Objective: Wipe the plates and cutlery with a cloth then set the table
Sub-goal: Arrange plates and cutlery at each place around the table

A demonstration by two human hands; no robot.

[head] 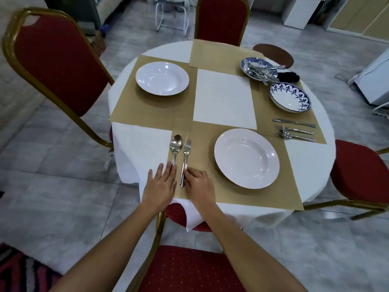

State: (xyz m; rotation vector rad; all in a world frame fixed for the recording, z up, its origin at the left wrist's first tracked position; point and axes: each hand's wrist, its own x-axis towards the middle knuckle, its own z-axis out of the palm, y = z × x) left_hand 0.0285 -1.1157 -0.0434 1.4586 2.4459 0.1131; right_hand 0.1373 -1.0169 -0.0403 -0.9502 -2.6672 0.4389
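Slick, stiff, light fork (186, 154): your right hand (199, 183) pinches it low on the handle; left hand (161, 184) flat on spoon (176, 144)

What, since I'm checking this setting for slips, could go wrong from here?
1. The right hand pinches the fork close beside the spoon that the left hand touches; a nudge may skew either.
2. Cutlery piled on the blue plate overhangs its rim and could slide off.

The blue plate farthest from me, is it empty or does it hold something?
Not empty: the blue plate holds a pile of cutlery, with some handles sticking out over its rim.
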